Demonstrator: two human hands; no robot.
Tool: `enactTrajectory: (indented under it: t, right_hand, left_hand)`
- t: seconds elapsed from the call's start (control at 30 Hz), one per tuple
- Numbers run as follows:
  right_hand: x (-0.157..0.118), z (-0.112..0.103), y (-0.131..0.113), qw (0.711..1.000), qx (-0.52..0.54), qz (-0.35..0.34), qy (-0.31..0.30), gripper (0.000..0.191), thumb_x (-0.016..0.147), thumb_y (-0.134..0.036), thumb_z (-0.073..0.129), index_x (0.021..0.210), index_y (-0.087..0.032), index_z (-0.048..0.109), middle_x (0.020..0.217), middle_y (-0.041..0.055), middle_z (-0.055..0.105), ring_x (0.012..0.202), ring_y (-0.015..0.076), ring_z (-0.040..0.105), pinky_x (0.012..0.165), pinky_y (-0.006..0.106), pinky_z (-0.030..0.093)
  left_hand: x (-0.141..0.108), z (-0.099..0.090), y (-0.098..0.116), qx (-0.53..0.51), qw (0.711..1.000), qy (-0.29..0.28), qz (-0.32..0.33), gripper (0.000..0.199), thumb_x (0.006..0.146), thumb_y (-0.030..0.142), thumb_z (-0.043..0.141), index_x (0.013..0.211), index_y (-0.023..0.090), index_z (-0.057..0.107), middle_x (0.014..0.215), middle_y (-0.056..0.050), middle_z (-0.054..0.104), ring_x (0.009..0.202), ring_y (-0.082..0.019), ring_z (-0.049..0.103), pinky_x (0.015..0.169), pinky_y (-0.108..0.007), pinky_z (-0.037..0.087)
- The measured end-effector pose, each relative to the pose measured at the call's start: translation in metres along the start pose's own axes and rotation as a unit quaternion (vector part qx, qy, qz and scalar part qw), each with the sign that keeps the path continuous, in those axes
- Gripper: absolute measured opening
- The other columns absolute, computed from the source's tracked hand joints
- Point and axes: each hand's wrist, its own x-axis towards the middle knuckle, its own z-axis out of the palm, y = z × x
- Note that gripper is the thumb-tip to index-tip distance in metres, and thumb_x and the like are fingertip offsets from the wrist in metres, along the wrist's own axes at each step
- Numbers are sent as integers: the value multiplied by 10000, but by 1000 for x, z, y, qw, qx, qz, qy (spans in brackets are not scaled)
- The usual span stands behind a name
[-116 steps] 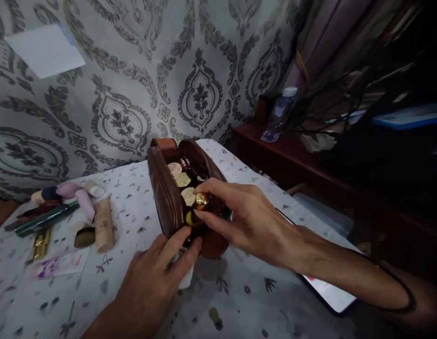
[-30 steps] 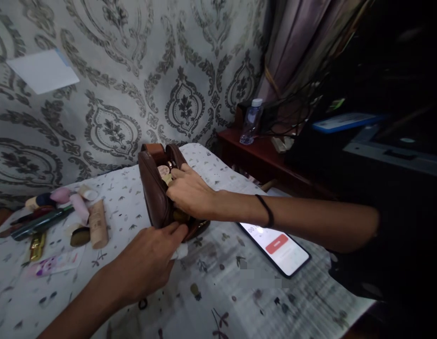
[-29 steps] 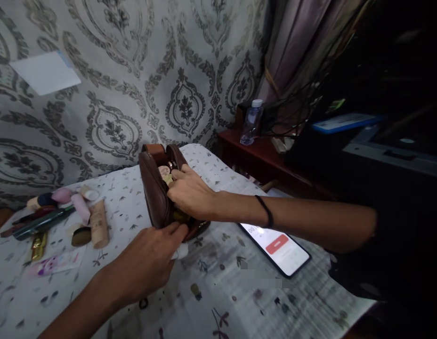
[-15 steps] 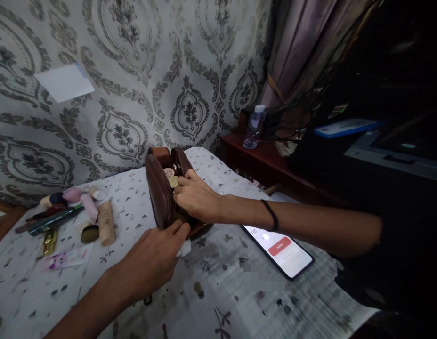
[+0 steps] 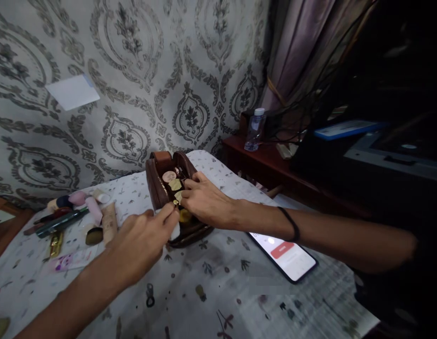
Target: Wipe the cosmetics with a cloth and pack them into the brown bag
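A brown bag (image 5: 157,181) stands unzipped on the patterned sheet, with a round pale item (image 5: 169,177), yellowish pieces (image 5: 175,184) and other small things inside. My left hand (image 5: 148,238) is closed at the bag's near left edge; a white cloth-like item (image 5: 175,231) shows beneath its fingers, and a small gold piece (image 5: 175,203) is at its fingertips. My right hand (image 5: 207,200) reaches over the bag's right side, fingers bent down into the opening beside the yellowish pieces. What its fingertips hold, if anything, is hidden.
Cosmetic tubes and bottles (image 5: 93,209) lie in a group on the left. A lit phone (image 5: 289,259) lies under my right forearm. A clear bottle (image 5: 254,131) stands on the red-brown table (image 5: 236,143) behind. The patterned wall rises behind the bag.
My left hand has moved up and slightly left along the bag's edge, with the white item now beneath it. My right hand has shifted slightly right and down, showing more of the bag's contents.
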Motion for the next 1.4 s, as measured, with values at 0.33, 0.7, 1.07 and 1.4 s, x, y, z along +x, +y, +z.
enactTrajectory:
  t: [0.33,0.7,1.07,1.4]
  right_hand:
    - [-27,-1,-4,993,3,-112,-43,184,815,-18,589,753,-157,693,789,46,717,1007,248,521,1050,542,153]
    - [-29,7,-5,991,73,-107,-44,217,858,-59,552,820,-198,714,846,25,727,999,222,577,1143,571,66]
    - [-27,-9,-7,986,71,-93,-116,267,871,-36,514,751,-191,696,791,16,697,922,214,586,1148,583,26]
    - [-30,5,-1,987,117,-104,-37,313,863,-14,515,939,-238,721,760,-9,661,902,191,563,1163,540,32]
  left_hand:
    - [39,-39,-14,6,993,-101,55,236,773,111,502,932,164,668,1006,-97,709,825,-238,673,695,-317,494]
    - [55,-39,-19,-28,981,-171,85,199,758,159,542,897,156,685,942,-108,728,811,-266,684,716,-339,513]
    - [34,-24,-32,-49,989,-86,108,303,838,166,482,1099,216,627,1145,-74,670,909,-225,677,753,-304,514]
    - [-16,23,-34,54,993,61,81,744,752,-62,329,1442,205,410,1480,-97,474,1107,-248,624,771,-335,506]
